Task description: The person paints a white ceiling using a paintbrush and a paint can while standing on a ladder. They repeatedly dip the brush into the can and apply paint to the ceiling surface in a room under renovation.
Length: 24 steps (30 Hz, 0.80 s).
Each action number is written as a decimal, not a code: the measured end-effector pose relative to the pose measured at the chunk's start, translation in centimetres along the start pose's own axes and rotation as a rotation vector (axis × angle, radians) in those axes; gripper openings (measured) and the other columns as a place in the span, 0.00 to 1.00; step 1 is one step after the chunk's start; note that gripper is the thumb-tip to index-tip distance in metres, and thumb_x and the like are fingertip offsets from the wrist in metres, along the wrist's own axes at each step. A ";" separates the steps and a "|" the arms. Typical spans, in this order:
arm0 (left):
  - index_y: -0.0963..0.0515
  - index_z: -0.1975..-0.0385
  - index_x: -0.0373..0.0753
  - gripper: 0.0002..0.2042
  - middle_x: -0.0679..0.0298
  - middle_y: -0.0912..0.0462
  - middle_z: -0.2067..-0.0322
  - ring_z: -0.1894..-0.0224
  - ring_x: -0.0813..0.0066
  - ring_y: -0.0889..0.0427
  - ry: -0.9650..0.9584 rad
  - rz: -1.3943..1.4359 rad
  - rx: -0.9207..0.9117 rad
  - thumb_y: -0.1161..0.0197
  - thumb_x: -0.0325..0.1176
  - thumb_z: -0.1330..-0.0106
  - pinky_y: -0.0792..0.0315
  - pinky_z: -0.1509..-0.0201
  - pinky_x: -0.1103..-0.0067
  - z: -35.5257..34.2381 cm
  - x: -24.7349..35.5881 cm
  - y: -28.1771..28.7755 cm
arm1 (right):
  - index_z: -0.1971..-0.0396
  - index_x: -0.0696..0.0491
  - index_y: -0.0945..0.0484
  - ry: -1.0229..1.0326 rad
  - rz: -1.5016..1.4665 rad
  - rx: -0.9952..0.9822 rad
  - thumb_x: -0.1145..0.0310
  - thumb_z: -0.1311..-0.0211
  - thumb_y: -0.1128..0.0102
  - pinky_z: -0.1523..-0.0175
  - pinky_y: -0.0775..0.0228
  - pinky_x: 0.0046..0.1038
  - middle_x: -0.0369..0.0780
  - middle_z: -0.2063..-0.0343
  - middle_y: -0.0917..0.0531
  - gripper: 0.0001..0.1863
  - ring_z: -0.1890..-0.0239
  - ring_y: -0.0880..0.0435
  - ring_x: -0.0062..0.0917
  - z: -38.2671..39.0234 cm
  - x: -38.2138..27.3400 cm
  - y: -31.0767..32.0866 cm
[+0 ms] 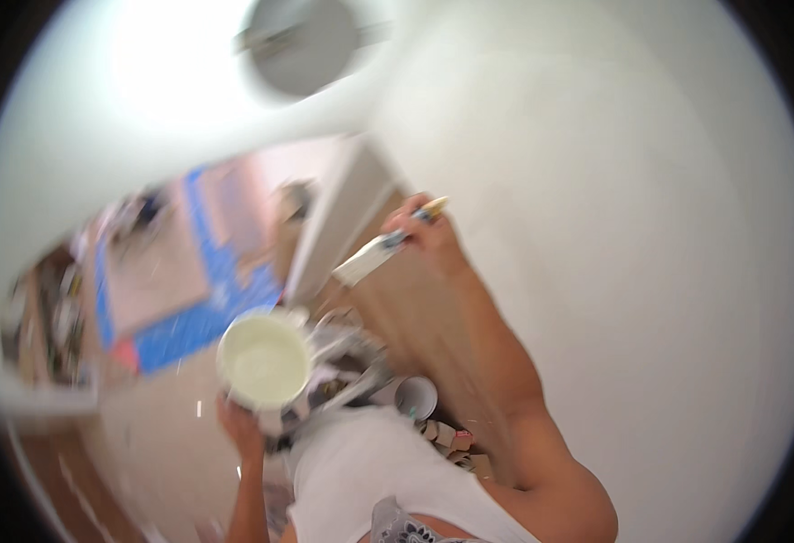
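A pale paint pot [226, 366] with a creamy white inside is held up in front of me at the lower middle. My left hand [241, 425] grips it from its near left side; the fingers are partly hidden under it. Farther right and higher, my right hand [426, 231] is closed around a paintbrush [367, 261]. The brush's wide whitish bristles point down and to the left, and the yellowish end of its handle sticks out past my fingers. Its bristles are apart from the pot.
A plain white wall [614, 235] fills the right side. Blue sheeting [175, 344] lies below at left, beside cluttered shelves [60, 312]. Under my arms are a blurred pale metal frame [365, 385] and a white bucket [416, 396]. A round grey fixture [302, 45] is overhead.
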<state>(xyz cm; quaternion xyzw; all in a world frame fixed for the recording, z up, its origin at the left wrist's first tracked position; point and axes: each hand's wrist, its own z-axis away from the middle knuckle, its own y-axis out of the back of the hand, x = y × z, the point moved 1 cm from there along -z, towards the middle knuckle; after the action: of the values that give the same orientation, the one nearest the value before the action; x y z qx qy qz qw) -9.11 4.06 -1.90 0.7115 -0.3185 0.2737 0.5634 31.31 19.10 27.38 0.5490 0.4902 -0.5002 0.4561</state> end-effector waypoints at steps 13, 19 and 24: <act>0.31 0.35 0.34 0.26 0.45 0.29 0.37 0.38 0.48 0.28 0.426 0.509 -0.003 0.47 0.46 0.25 0.37 0.33 0.58 -3.3 1.6 0.4 | 0.59 0.53 0.25 0.942 1.457 0.781 0.81 0.39 0.37 0.59 0.21 0.25 0.38 0.61 0.15 0.11 0.66 0.15 0.26 16.7 -25.4 10.1; 0.30 0.36 0.33 0.27 0.47 0.27 0.39 0.39 0.51 0.28 0.438 0.498 -0.013 0.47 0.47 0.25 0.38 0.32 0.59 -3.2 1.7 0.7 | 0.59 0.49 0.23 0.714 1.999 0.858 0.85 0.49 0.36 0.58 0.23 0.34 0.34 0.54 0.22 0.18 0.57 0.21 0.32 14.7 -28.4 14.2; 0.29 0.37 0.33 0.27 0.49 0.26 0.40 0.39 0.53 0.28 0.438 0.503 -0.012 0.47 0.49 0.26 0.39 0.31 0.60 -3.1 1.5 0.8 | 0.60 0.49 0.22 0.645 2.148 0.845 0.83 0.47 0.37 0.55 0.23 0.36 0.34 0.53 0.24 0.16 0.54 0.23 0.34 13.8 -30.5 17.9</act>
<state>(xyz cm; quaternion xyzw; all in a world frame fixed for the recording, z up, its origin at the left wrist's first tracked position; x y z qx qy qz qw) -8.83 6.78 0.35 0.5313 -0.3572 0.5488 0.5375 47.10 1.10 56.79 0.8842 -0.3299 0.1755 0.2803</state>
